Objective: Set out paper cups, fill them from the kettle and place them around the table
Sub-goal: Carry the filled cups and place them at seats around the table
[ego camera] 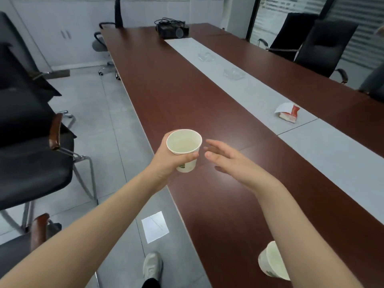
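Starting at far left: black office chair [31,163] on grey tile, with a white paper sheet [154,226] on the floor beside the table edge. Left hand [166,161] grips a paper cup [184,146] round its wall, fingers curled. The cup is upright, held over the near edge of the brown table [166,90], with pale liquid visible inside. Right hand [232,161] is just beside the cup, fingers straight and slightly spread, not touching it, holding nothing. Second paper cup [270,260] stands on the table at lower right, partly hidden by the right forearm. Further right, a red-and-white tissue pack [287,114] lies on the grey centre strip [332,154].
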Available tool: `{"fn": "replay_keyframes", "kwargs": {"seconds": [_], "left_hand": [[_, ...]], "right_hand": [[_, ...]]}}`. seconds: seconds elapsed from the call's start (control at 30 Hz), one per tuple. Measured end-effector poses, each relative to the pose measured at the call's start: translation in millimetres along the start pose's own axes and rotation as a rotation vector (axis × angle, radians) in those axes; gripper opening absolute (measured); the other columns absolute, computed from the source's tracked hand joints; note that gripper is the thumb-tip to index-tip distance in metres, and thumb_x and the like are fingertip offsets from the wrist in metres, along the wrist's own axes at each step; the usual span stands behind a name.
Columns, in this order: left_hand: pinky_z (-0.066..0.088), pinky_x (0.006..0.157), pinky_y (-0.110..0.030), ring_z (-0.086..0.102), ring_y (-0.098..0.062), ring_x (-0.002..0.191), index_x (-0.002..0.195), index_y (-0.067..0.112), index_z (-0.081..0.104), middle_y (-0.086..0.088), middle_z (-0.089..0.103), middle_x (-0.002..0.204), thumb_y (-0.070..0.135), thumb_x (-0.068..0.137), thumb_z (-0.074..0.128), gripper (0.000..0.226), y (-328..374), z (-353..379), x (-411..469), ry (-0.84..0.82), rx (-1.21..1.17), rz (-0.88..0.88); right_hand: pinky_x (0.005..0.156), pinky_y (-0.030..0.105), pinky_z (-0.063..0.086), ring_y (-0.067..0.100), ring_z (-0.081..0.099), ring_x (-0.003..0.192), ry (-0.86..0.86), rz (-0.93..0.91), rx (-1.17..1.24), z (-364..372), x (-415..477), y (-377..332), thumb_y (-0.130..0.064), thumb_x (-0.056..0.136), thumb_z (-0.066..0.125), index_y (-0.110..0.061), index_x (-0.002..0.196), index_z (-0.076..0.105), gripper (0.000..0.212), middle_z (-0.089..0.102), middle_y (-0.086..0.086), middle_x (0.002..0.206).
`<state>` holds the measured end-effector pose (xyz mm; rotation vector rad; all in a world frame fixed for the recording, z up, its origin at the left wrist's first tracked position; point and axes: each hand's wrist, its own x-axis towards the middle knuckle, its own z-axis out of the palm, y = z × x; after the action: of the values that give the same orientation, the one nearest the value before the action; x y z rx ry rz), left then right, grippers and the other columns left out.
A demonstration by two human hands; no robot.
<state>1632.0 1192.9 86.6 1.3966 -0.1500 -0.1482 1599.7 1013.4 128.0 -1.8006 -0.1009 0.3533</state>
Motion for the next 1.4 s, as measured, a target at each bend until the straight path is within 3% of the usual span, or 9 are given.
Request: {"fn": "replay_keyframes", "kwargs": {"seconds": [0.13,0.37,0.5,0.73,0.97,1.1,1.23,1.33,1.4], "left_hand": [[0.049,0.081,-0.032,0.062,-0.013,0.097,0.113,0.019,0.055,0.001,0.066,0.101,0.019,0.06,0.083,0.06,7.3,-43.2,43.3,-0.055,0.003,0.066],[0.048,0.078,-0.032,0.061,-0.017,0.091,0.108,0.008,0.06,-0.005,0.066,0.094,0.007,0.072,0.075,0.039,31.0,-131.3,136.3,-0.171,0.033,0.104],[0.049,0.079,-0.03,0.061,-0.018,0.091,0.106,0.011,0.062,-0.006,0.066,0.094,0.003,0.073,0.074,0.036,33.0,-164.6,187.2,-0.227,0.039,0.106],[0.047,0.087,-0.041,0.059,-0.029,0.099,0.119,-0.003,0.051,-0.019,0.062,0.105,0.01,0.072,0.079,0.057,12.4,-209.0,283.2,-0.268,0.046,0.041],[0.043,0.095,-0.055,0.054,-0.039,0.106,0.127,-0.001,0.044,-0.024,0.057,0.112,0.016,0.067,0.083,0.074,-18.8,-233.7,390.2,-0.297,-0.004,-0.022],[0.048,0.091,-0.038,0.056,-0.018,0.106,0.126,0.012,0.044,-0.006,0.058,0.113,0.015,0.062,0.082,0.076,-31.3,-237.9,440.7,-0.304,0.012,-0.085],[0.049,0.09,-0.036,0.054,-0.018,0.11,0.13,0.014,0.041,-0.006,0.056,0.118,0.012,0.063,0.085,0.08,-53.5,-247.5,488.1,-0.337,0.032,-0.153],[0.049,0.087,-0.033,0.053,-0.018,0.111,0.131,0.013,0.04,-0.007,0.055,0.12,0.015,0.061,0.085,0.083,-66.8,-252.3,508.3,-0.36,0.059,-0.198],[0.05,0.086,-0.032,0.054,-0.016,0.109,0.131,0.012,0.041,-0.005,0.056,0.118,0.014,0.062,0.084,0.081,-75.5,-254.2,520.8,-0.376,0.072,-0.222]], "right_hand": [[0.085,0.011,0.043,-0.013,0.055,0.104,0.011,-0.042,0.064,33.9,67.1,-23.8,-0.029,0.097,0.049,-0.039,0.117,0.052,0.023,0.061,-0.025,0.11],[0.099,0.041,0.044,0.004,0.053,0.12,0.045,-0.019,0.181,71.9,188.5,-54.6,-0.032,0.099,0.045,-0.046,0.119,0.053,0.026,0.06,-0.019,0.123],[0.091,0.042,0.051,0.006,0.055,0.117,0.08,-0.006,0.314,83.2,244.4,-61.2,-0.027,0.099,0.045,-0.046,0.112,0.056,0.025,0.063,-0.017,0.117],[0.087,0.037,0.053,0.012,0.061,0.112,0.12,0.014,0.432,85.0,336.8,-61.2,-0.023,0.1,0.044,-0.04,0.113,0.059,0.026,0.066,-0.006,0.119],[0.091,0.049,0.048,0.012,0.055,0.117,0.15,0.088,0.499,59.7,441.4,-46.6,-0.026,0.1,0.043,-0.038,0.125,0.053,0.029,0.061,-0.007,0.125],[0.094,0.05,0.049,0.015,0.052,0.123,0.213,0.11,0.6,46.2,491.2,-34.1,-0.021,0.101,0.042,-0.034,0.127,0.051,0.031,0.059,-0.002,0.131],[0.095,0.049,0.048,0.015,0.052,0.124,0.252,0.144,0.644,33.2,533.6,-18.3,-0.02,0.101,0.041,-0.031,0.132,0.05,0.034,0.057,-0.002,0.133],[0.096,0.044,0.048,0.006,0.06,0.108,0.279,0.183,0.667,29.6,553.7,-7.5,-0.018,0.101,0.04,-0.032,0.128,0.051,0.032,0.061,-0.007,0.122],[0.085,0.036,0.051,0.002,0.062,0.096,0.313,0.216,0.697,29.3,567.5,2.6,-0.016,0.1,0.04,-0.031,0.126,0.052,0.032,0.064,-0.01,0.114]]}}
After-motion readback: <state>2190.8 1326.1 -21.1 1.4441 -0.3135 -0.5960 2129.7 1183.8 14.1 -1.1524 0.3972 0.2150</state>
